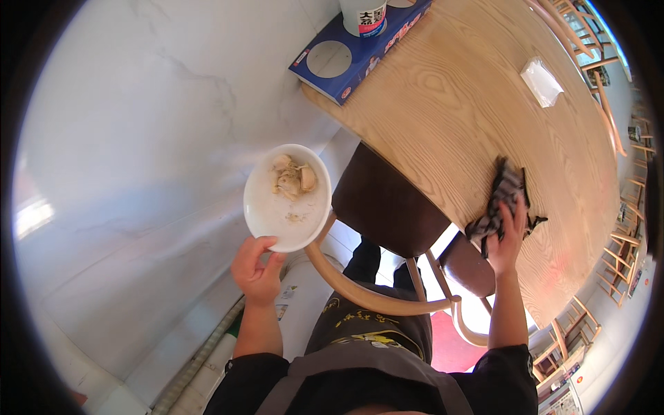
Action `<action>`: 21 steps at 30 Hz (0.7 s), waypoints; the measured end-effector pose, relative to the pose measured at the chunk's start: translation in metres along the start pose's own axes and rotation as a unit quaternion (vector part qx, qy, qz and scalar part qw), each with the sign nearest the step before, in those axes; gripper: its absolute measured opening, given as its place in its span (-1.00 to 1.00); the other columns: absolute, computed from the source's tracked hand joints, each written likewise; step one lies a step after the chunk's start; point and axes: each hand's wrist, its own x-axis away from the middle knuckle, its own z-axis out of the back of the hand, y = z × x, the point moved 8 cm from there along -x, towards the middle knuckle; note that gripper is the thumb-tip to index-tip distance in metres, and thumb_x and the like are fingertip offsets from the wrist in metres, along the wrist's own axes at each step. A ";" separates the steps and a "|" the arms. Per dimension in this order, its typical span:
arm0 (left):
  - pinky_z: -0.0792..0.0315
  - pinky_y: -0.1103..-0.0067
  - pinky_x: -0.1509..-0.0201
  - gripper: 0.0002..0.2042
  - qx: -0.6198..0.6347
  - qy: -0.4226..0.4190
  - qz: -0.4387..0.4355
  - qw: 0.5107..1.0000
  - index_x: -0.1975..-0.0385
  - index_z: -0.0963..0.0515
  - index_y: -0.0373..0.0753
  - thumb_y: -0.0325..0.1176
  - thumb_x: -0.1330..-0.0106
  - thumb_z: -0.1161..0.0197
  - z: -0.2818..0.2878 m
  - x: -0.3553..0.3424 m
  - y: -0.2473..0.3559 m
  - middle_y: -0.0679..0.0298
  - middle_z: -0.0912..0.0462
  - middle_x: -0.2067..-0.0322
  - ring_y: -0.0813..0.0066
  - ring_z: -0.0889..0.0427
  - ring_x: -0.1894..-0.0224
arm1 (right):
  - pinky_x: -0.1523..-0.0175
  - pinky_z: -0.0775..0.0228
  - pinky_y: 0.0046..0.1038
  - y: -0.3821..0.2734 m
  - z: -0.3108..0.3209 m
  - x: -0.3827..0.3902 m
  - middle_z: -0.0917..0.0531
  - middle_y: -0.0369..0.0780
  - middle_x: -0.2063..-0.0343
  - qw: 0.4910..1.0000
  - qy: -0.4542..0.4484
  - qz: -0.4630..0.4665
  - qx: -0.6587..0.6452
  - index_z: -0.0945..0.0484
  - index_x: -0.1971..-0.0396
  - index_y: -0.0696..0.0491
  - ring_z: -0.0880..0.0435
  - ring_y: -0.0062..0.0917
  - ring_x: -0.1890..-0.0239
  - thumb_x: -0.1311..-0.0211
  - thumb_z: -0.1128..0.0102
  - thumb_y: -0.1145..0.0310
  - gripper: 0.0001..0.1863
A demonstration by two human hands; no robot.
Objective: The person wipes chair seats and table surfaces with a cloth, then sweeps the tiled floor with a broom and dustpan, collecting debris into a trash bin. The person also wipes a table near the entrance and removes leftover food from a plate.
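Note:
My left hand (258, 271) pinches the near rim of a white bowl (277, 225), held up at the left beside the wall. Inside the bowl lie pale garlic pieces (294, 180) with some loose bits of skin. My right hand (508, 238) presses a dark striped cloth (496, 204) onto the wooden table (443, 131). The fingers rest over the cloth, which is bunched and slightly blurred.
A blue box (339, 79) with round cut-outs holds a white cup (361, 17) at the table's far left. A white packet (542, 83) lies farther right. Chairs with dark seats (387, 200) stand at the near edge. A marbled wall (152, 138) rises on the left.

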 end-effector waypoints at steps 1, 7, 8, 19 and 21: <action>-0.43 0.64 0.31 -0.80 -0.004 -0.005 0.004 1.000 0.27 -0.60 -0.40 -0.57 -0.11 -0.39 -0.001 -0.001 0.000 0.18 -0.58 0.43 0.49 -0.54 0.40 | -0.41 0.03 -0.01 0.007 -0.001 -0.008 -0.26 -0.01 -0.34 0.999 0.026 -0.030 0.035 -0.53 -0.12 -0.02 -0.19 -0.03 -0.37 0.06 -0.14 0.23 -0.39; -0.38 0.68 0.29 -0.80 0.042 0.008 0.004 0.999 0.24 -0.57 -0.41 -0.49 -0.18 -0.37 -0.007 0.014 -0.001 0.19 -0.56 0.37 0.53 -0.51 0.35 | -0.34 -0.09 -0.04 -0.091 -0.051 -0.142 -0.41 -0.03 -0.19 0.992 0.116 0.037 -0.029 -0.65 0.12 -0.01 -0.29 -0.06 -0.27 0.20 -0.32 0.24 -0.51; -0.38 0.68 0.27 -0.79 0.058 0.002 0.011 0.998 0.21 -0.56 -0.41 -0.48 -0.20 -0.36 -0.009 0.019 -0.002 0.19 -0.56 0.34 0.53 -0.51 0.34 | -0.33 -0.11 -0.04 -0.128 -0.069 -0.158 -0.41 -0.06 -0.16 0.988 0.098 0.104 -0.053 -0.65 0.17 -0.03 -0.26 -0.08 -0.28 0.25 -0.35 0.22 -0.52; -0.55 0.56 0.07 -0.78 0.110 -0.085 -0.043 0.989 0.12 -0.53 -0.45 -0.65 -0.24 -0.23 -0.122 -0.015 0.041 0.13 -0.60 0.18 0.44 -0.62 0.18 | -0.40 -0.06 -0.13 0.040 0.027 -0.090 -0.46 -0.11 -0.21 0.987 0.161 -0.009 -0.002 -0.62 0.02 0.00 -0.28 -0.21 -0.33 0.08 -0.31 0.23 -0.49; -0.53 0.66 0.17 -0.77 0.115 -0.112 -0.046 0.986 0.16 -0.57 -0.42 -0.65 -0.17 -0.33 -0.161 -0.031 0.040 0.21 -0.61 0.21 0.55 -0.60 0.23 | -0.40 -0.08 -0.18 0.167 0.059 -0.021 -0.52 -0.04 -0.15 0.976 0.162 -0.136 0.047 -0.57 -0.09 0.04 -0.34 -0.15 -0.29 0.02 -0.18 0.29 -0.44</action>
